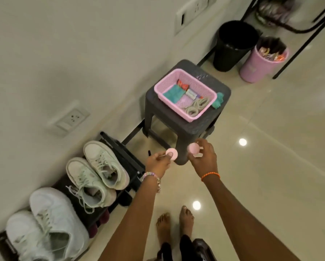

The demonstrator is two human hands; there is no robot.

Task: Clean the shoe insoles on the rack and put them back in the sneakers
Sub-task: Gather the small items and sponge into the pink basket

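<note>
Nearest the camera, two bare feet point(175, 225) are standing on the glossy floor point(271, 166). Two forearms are reaching forward above it. The left hand point(158, 162), wearing a beaded bracelet point(152, 176), is pinching a round pink lid point(171, 153) between thumb and fingers point(164, 157). The right hand point(203, 159), wearing an orange band point(210, 175), is curling its fingers round a small pink jar point(193, 148). Lid and jar are being held apart, just beside each other.

To the left, a dark rack point(127, 166) is standing against the wall point(63, 53). Four pale sneakers are resting on its top: a white pair point(48, 223) nearest, and a greenish-white pair point(99, 172) beyond it, close to the left hand but not touching it. Something pinkish is showing inside the openings of the greenish-white pair; whether it is insoles cannot be told.

Beyond the hands, a dark stool point(186, 125) is carrying a pink basket point(169, 80) holding a teal cloth point(172, 95), small packets point(183, 85) and coiled laces point(197, 106). Another teal cloth point(219, 99) is lying on the stool just beside the basket.

Farthest, a black bin point(233, 46) and a pink bin point(259, 63) are standing side by side; the pink one is holding wrappers point(271, 52).
</note>
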